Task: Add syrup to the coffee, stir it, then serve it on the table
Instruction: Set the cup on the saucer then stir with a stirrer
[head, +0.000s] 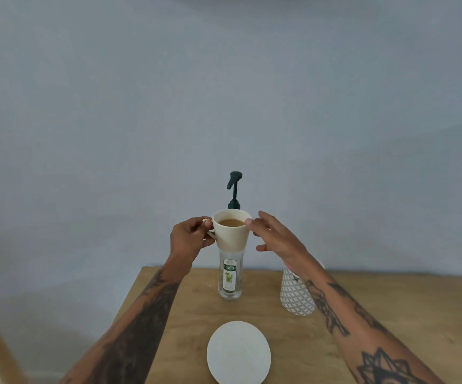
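Presently, my left hand [189,239] holds the cream cup [232,230] by its handle, fingers curled round the handle on the cup's 9 o'clock side. The cup is lifted off the table [390,314] and held upright in front of the syrup bottle [230,275], covering the bottle's upper part. Light brown coffee [232,222] fills the cup close to the rim.

My right hand [277,239] sits at the cup's 3 o'clock side. Its fingers are relaxed and spread apart; a fingertip touches the rim there, and the other fingers stand off from the wall of the cup. Nothing is gripped in this hand.

The dark pump head [234,187] of the bottle rises above the cup at 12 o'clock, spout pointing toward 9 o'clock. The bottle is clear glass with a green and white label, standing upright on the wooden table near its far edge.

At 3 o'clock from the bottle, partly behind my right forearm, stands a white cup with a grey lattice pattern [296,295]; its top is hidden. At 6 o'clock from the bottle, near the table's close edge, lies a round white saucer [238,351]. Both forearms carry dark tattoos.
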